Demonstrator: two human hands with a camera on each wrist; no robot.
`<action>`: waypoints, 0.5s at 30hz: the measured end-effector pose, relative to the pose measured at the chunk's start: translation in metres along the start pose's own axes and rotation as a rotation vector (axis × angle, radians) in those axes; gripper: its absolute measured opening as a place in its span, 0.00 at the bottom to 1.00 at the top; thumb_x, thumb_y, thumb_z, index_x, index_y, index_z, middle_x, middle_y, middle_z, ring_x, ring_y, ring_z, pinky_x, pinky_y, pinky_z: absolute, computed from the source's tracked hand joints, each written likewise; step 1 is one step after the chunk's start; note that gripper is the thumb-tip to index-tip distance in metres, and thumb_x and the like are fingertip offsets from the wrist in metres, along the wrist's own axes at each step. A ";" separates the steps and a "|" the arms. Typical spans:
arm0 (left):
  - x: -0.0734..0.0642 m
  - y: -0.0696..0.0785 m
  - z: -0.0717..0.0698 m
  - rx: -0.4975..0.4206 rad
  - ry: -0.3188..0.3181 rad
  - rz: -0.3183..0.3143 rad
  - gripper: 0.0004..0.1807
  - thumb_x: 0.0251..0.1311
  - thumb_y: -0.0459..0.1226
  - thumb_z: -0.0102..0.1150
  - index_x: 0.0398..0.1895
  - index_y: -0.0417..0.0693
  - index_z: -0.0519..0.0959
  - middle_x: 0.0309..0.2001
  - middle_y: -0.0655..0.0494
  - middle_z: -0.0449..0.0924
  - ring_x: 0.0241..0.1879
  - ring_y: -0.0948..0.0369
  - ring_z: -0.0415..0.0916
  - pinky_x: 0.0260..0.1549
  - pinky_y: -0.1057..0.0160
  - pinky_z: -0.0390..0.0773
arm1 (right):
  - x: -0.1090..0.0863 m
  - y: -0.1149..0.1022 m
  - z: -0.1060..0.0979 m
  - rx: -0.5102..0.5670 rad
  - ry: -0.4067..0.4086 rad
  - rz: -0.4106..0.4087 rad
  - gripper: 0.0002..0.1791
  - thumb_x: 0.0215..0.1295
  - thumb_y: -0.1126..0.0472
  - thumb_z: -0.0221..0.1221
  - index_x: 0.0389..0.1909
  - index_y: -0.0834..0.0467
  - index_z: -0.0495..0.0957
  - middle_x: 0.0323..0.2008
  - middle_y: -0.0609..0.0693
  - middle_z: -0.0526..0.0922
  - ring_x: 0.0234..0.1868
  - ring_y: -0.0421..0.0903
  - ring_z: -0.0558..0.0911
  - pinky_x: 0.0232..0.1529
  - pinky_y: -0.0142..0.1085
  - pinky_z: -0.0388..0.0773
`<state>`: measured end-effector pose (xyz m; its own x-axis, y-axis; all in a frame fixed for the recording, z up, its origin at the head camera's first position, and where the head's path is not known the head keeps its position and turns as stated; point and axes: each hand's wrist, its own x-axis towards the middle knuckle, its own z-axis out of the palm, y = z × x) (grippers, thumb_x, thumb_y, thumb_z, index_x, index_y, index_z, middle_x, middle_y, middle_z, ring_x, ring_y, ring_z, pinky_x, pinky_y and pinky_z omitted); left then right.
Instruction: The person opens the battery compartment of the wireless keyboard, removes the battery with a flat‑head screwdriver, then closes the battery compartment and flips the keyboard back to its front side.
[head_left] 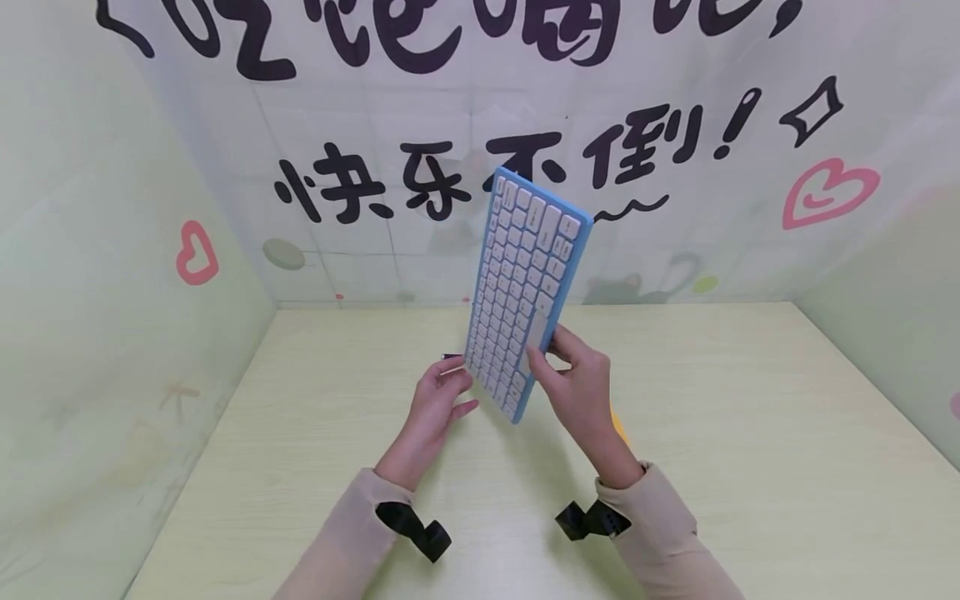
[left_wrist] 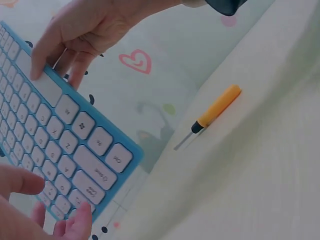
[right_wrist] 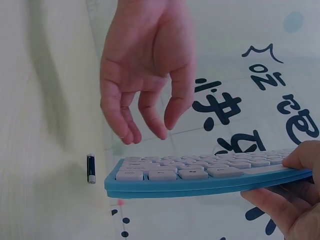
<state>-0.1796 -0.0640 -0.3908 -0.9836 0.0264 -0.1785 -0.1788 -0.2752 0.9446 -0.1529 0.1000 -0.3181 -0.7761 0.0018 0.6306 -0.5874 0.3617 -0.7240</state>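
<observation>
A blue keyboard [head_left: 517, 292] with white keys is held up on end above the table, tilted. My right hand [head_left: 581, 383] grips its long edge near the space bar, thumb on the key side and fingers behind. Beside the lower end is my left hand [head_left: 435, 404], its fingers loosely bent. The right wrist view shows a gap between the left hand [right_wrist: 147, 75] and the keyboard [right_wrist: 200, 172]. In the left wrist view, the right hand [left_wrist: 95, 30] pinches the keyboard [left_wrist: 65, 130] at the space bar.
A screwdriver [left_wrist: 215, 112] with an orange handle lies on the table [head_left: 750, 433], mostly hidden behind the right wrist in the head view. A small dark battery [right_wrist: 91, 169] lies beyond the left hand. A printed backdrop [head_left: 420, 267] stands behind, with side walls left and right.
</observation>
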 end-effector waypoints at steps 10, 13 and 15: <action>-0.005 -0.021 0.005 -0.205 -0.019 0.007 0.26 0.62 0.28 0.46 0.62 0.41 0.53 0.59 0.41 0.56 0.52 0.54 0.67 0.52 0.54 0.69 | 0.002 -0.005 -0.001 0.073 0.009 0.041 0.15 0.57 0.76 0.56 0.47 0.73 0.74 0.39 0.64 0.81 0.37 0.55 0.82 0.25 0.33 0.78; -0.006 -0.023 0.006 -0.288 -0.047 0.020 0.26 0.63 0.29 0.45 0.63 0.45 0.51 0.57 0.42 0.62 0.48 0.57 0.72 0.49 0.55 0.71 | 0.002 -0.004 0.000 0.106 0.012 0.050 0.16 0.58 0.75 0.56 0.49 0.72 0.74 0.40 0.64 0.81 0.37 0.55 0.82 0.25 0.35 0.78; -0.007 -0.023 0.005 -0.333 -0.051 0.025 0.26 0.63 0.28 0.44 0.63 0.46 0.51 0.54 0.43 0.65 0.46 0.58 0.74 0.48 0.56 0.73 | 0.002 -0.004 0.000 0.127 0.014 0.052 0.16 0.59 0.74 0.55 0.49 0.72 0.73 0.40 0.64 0.81 0.37 0.55 0.82 0.26 0.37 0.79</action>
<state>-0.1685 -0.0528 -0.4098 -0.9891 0.0611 -0.1342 -0.1448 -0.5751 0.8052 -0.1522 0.0986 -0.3136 -0.8035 0.0313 0.5945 -0.5714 0.2397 -0.7849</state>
